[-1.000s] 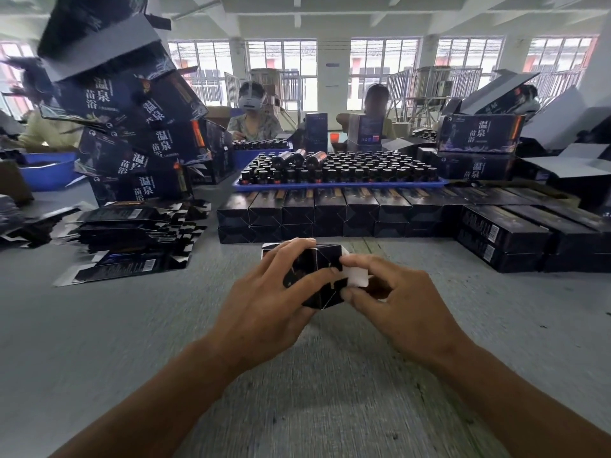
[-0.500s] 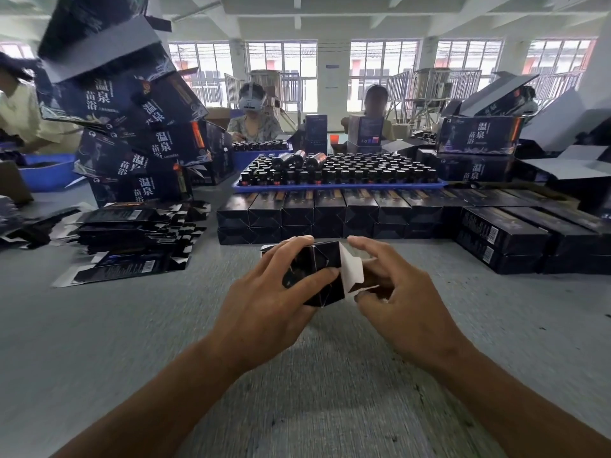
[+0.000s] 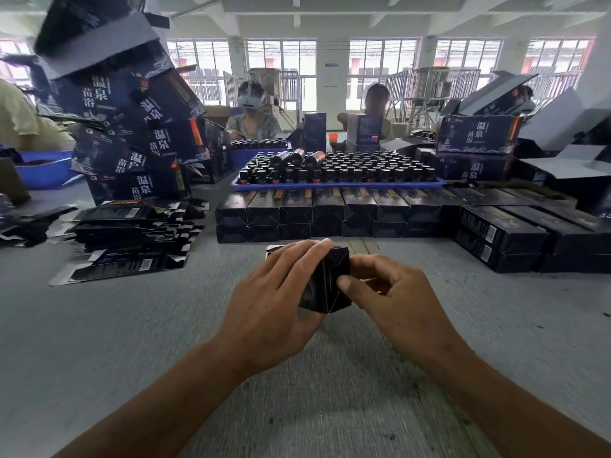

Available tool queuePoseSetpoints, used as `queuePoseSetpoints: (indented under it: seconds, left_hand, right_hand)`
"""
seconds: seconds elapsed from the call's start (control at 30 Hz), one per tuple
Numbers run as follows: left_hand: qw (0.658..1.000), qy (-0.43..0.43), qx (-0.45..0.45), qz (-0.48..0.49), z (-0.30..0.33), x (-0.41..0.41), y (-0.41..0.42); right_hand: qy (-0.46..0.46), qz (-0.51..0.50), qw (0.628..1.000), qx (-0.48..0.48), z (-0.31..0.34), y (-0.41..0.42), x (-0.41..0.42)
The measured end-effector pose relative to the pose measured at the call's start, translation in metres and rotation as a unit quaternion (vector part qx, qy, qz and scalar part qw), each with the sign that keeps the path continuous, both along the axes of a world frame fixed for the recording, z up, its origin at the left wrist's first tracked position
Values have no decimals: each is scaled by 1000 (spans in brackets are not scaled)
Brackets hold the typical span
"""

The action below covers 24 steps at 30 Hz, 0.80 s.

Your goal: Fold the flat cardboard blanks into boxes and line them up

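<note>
The grey worktop (image 3: pixel 99 342) carries everything, and its near edge is cut off by the bottom of the frame. Behind the small box, a long double row of finished boxes (image 3: pixel 330 213) lies across the worktop; the right end of this row runs out of the picture. To the left of the small box, a pile of flat blanks (image 3: pixel 132 233) lies in loose layers, and its left part is blurred. Above this pile stands a leaning heap of big printed cartons (image 3: pixel 132 127), the top one cut off by the frame. Behind the row, a blue tray (image 3: pixel 340 185) holds many dark bottles, too small to count.

The small box (image 3: pixel 325 282) is in the middle, held just above the worktop, near the row. It is black, with thin pale lines at its edges, and its near end looks folded closed. Its far end is mostly hidden; only a white corner shows.

The left hand (image 3: pixel 274 305) grips the box from the left, fingers curled over its top. The right hand (image 3: pixel 393 292) pinches its right side, thumb pressing the near end.
</note>
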State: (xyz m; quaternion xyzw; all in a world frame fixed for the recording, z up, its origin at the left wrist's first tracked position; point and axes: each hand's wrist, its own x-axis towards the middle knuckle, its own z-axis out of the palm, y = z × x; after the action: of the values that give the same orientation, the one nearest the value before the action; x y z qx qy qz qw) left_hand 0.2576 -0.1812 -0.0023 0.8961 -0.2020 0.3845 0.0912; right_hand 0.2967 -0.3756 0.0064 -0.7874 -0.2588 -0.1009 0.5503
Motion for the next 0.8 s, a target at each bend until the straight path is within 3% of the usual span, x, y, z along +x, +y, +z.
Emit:
queuePoseSetpoints:
  seconds: [0.17,0.47,0.67,0.8]
  left_hand:
    - [1000,-11,-14,4,0,0,-3]
    - [1000,-17,-4,-8,0,-1,-7]
    - [1000,-12,-6,-13,-1,0,-8]
    - [1000,-20,-4,-10,-1,0,-7]
  right_hand:
    - [34,13,998,43,1,-1,1]
    - [13,-18,998,56,0,1,0]
    - [-38,-80,996,-1,-2,3,-3]
    - [-36,-67,997,-12,-1,3,-3]
